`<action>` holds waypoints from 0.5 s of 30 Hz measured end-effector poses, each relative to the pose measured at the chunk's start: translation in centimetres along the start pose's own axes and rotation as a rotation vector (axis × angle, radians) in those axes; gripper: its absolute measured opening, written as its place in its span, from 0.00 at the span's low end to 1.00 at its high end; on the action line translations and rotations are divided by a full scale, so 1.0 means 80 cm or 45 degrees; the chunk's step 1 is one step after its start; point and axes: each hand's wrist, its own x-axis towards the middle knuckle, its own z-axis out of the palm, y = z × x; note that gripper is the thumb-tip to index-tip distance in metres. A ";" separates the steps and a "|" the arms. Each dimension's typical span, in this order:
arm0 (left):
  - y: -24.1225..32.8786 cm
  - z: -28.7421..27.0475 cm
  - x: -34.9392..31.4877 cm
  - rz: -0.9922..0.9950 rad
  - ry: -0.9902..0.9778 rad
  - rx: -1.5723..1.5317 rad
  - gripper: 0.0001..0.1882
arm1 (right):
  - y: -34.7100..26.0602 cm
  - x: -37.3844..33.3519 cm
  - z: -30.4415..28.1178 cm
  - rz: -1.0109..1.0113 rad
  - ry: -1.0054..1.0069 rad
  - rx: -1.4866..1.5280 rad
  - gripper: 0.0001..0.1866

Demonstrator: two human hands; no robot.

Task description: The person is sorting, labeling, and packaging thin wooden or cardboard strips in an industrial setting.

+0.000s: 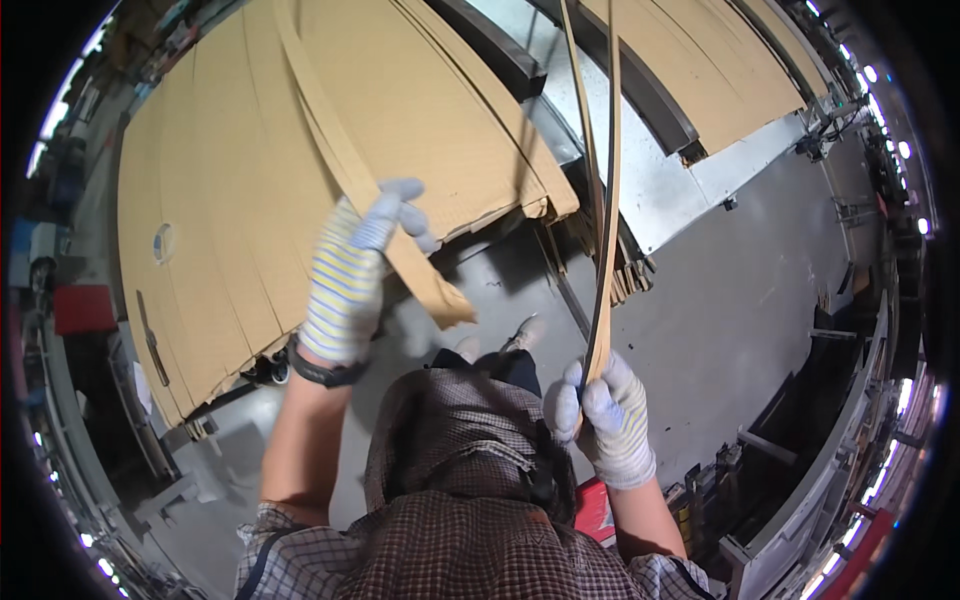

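Observation:
I wear pale gloves with yellow and blue stripes on both hands. My left hand (352, 270) has its fingers closed round a long, flat tan cardboard strip (345, 165). The strip's torn, folded lower end hangs past my fingers, and its upper part runs off over the large cardboard-covered stack (220, 190). Lower and to the right, my right hand (612, 420) grips the near ends of long, narrow strips (606, 250), tan with a dark edge. These rise beyond the top of the view. Their exact number inside the fist is hidden.
Dark metal-like bars (655, 105) lie on a shiny sheet-metal surface (640, 190), with another cardboard-covered stack (700, 50) at the upper right. A thin dark tool (152, 340) rests on the left stack. Racks with dark pieces (780, 420) line the right side over grey floor (740, 270).

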 end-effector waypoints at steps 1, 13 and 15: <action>0.000 -0.027 0.008 -0.049 0.016 0.035 0.21 | 0.008 -0.014 0.000 0.010 0.038 -0.061 0.18; -0.158 0.033 -0.070 -0.047 -0.967 0.395 0.19 | 0.146 -0.206 -0.051 0.229 0.253 -1.002 0.15; -0.190 0.093 -0.076 -0.617 -0.919 0.253 0.21 | 0.222 -0.340 -0.091 0.578 0.379 -1.458 0.14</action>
